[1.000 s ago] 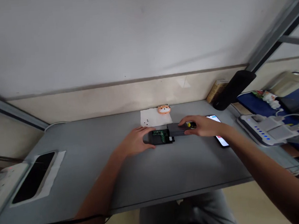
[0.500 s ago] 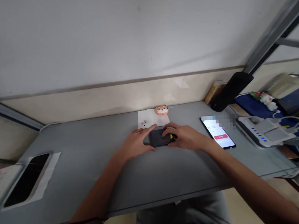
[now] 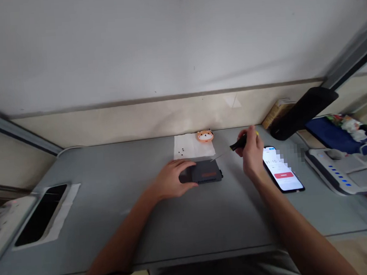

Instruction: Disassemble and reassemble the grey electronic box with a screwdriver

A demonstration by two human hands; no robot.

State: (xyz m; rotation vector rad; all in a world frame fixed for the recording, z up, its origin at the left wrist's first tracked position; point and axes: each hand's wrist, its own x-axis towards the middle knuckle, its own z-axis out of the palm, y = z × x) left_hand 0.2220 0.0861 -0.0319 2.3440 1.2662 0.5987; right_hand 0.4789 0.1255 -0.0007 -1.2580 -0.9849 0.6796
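Dark grey rectangular plastic box (image 3: 208, 167) on grey desk (image 3: 165, 231), left end pinched by left hand (image 3: 170, 180). Right of box, thin-shafted black screwdriver (image 3: 238, 143) is gripped by right hand (image 3: 252, 155); box may be scratched if tip slips.

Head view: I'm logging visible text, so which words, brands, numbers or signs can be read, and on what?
"01:10", on the lit phone; what follows is pixelated.
Red lettering on the dark case: too blurred to read.
White mark on the phone's red button: too small.
I can read nothing else.
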